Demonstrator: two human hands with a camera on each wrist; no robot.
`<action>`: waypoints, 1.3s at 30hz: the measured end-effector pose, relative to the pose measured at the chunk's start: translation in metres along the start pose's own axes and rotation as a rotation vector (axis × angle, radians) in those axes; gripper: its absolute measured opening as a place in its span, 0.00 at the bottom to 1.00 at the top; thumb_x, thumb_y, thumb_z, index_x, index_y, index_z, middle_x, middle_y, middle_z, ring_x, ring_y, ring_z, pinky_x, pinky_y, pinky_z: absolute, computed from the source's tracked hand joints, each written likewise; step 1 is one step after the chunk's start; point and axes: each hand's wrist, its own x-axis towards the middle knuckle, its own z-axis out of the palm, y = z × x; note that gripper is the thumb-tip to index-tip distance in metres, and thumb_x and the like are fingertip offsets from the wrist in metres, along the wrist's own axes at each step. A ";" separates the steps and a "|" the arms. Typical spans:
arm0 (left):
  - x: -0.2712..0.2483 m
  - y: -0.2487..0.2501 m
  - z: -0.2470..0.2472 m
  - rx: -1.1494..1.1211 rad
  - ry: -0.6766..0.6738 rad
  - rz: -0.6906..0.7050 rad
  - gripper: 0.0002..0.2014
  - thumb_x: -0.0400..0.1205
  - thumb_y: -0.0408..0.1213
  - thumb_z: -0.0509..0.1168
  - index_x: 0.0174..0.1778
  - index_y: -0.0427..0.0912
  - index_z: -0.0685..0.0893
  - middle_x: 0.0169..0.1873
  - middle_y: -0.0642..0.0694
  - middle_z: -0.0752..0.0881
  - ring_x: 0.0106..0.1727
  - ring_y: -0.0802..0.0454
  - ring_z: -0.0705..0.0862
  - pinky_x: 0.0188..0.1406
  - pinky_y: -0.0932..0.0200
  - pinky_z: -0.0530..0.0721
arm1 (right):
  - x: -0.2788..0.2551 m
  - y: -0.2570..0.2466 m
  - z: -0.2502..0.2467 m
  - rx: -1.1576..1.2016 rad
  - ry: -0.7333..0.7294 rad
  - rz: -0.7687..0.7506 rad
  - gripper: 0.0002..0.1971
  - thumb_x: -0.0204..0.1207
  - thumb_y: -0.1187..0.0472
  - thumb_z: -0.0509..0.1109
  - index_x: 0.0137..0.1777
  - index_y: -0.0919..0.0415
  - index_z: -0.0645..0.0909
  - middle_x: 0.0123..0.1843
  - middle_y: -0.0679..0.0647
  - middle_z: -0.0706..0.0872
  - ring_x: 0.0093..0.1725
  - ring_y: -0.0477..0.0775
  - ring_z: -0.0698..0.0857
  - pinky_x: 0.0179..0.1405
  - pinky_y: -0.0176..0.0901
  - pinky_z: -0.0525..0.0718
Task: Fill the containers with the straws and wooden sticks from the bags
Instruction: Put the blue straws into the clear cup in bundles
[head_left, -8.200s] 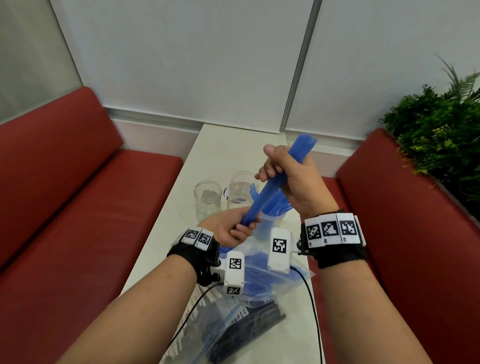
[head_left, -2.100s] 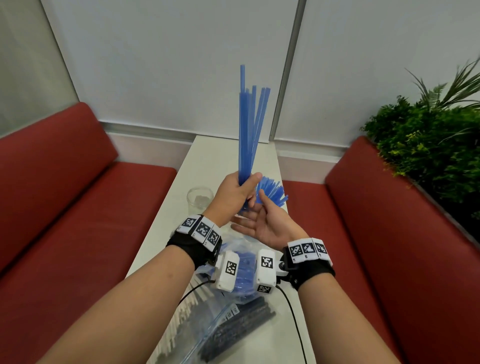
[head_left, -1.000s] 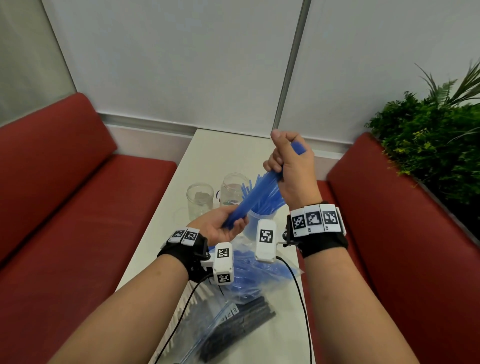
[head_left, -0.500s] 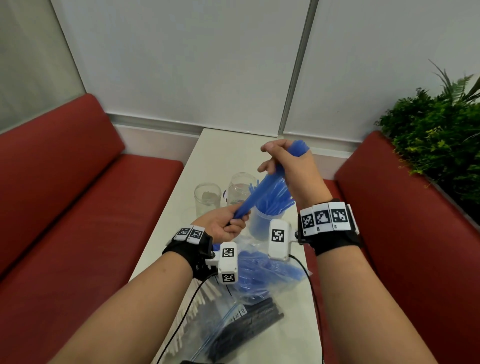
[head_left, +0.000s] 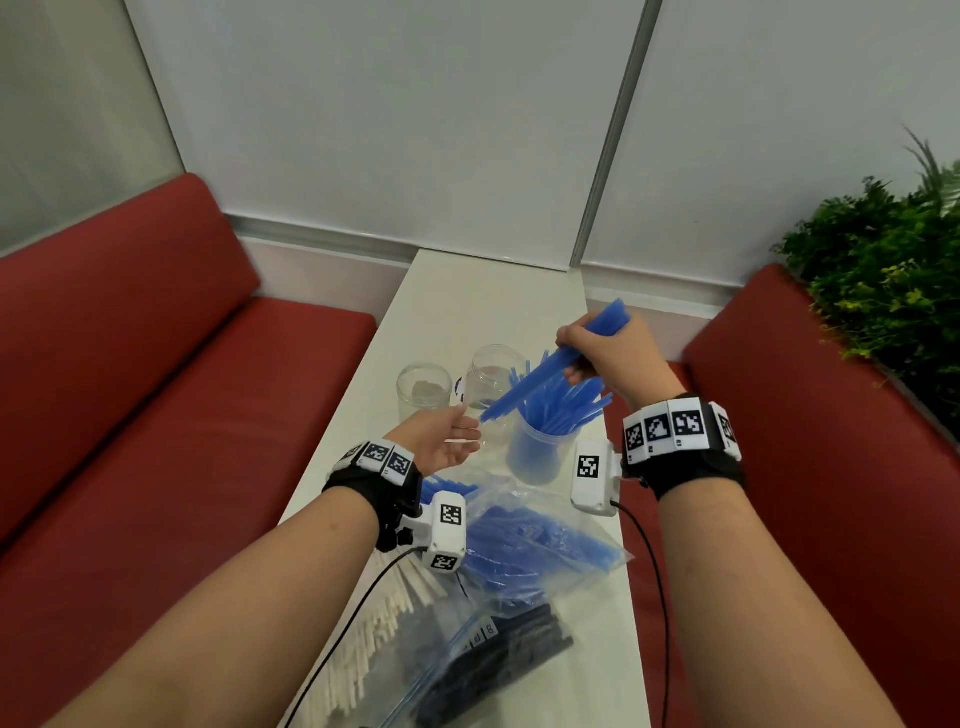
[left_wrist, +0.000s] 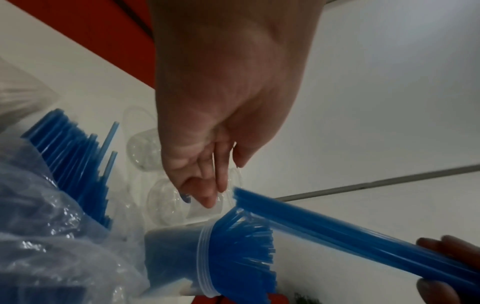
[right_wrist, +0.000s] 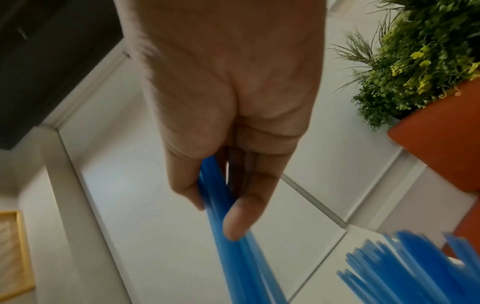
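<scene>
We note the left hand (head_left: 448, 440) has released the blue straw bundle (head_left: 550, 364), fingers now straight and relaxed. Our right hand (head_left: 613, 353) alone clamps it, slanted above the straw-filled container (head_left: 535, 457) mid-table.

The straws (head_left: 545, 374) are bright blue, both the bundle in the right hand (head_left: 613, 358) and those standing in the clear cup (head_left: 535, 457), whose plastic looks blue from them. Two jars (head_left: 423, 395) are colourless. The counter (head_left: 483, 301) is off-white. The benches (head_left: 156, 389) are deep red. The wristbands (head_left: 680, 441) are black, carrying white tiles with black square patterns. The wooden sticks (head_left: 374, 634) are pale cream; the plant (head_left: 883, 270) is green with yellow flecks.
</scene>
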 end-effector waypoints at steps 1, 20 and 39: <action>0.002 -0.002 -0.001 0.055 0.015 -0.003 0.13 0.89 0.38 0.57 0.55 0.32 0.80 0.48 0.38 0.83 0.40 0.46 0.83 0.35 0.60 0.78 | 0.003 0.006 0.000 -0.046 0.047 0.014 0.08 0.76 0.63 0.72 0.42 0.70 0.86 0.31 0.64 0.90 0.27 0.55 0.87 0.31 0.40 0.88; 0.063 -0.066 -0.014 1.460 0.118 0.307 0.11 0.79 0.26 0.64 0.54 0.34 0.89 0.55 0.37 0.88 0.58 0.40 0.84 0.60 0.53 0.81 | 0.041 0.112 0.037 -0.329 0.224 0.213 0.08 0.77 0.63 0.71 0.43 0.69 0.86 0.44 0.66 0.90 0.50 0.66 0.89 0.55 0.59 0.89; 0.088 -0.073 -0.015 2.106 -0.181 0.409 0.08 0.82 0.35 0.57 0.47 0.50 0.80 0.50 0.48 0.86 0.54 0.44 0.83 0.60 0.42 0.64 | 0.049 0.150 0.078 -0.881 0.080 -0.008 0.37 0.89 0.39 0.50 0.91 0.58 0.45 0.92 0.56 0.41 0.89 0.65 0.37 0.86 0.66 0.33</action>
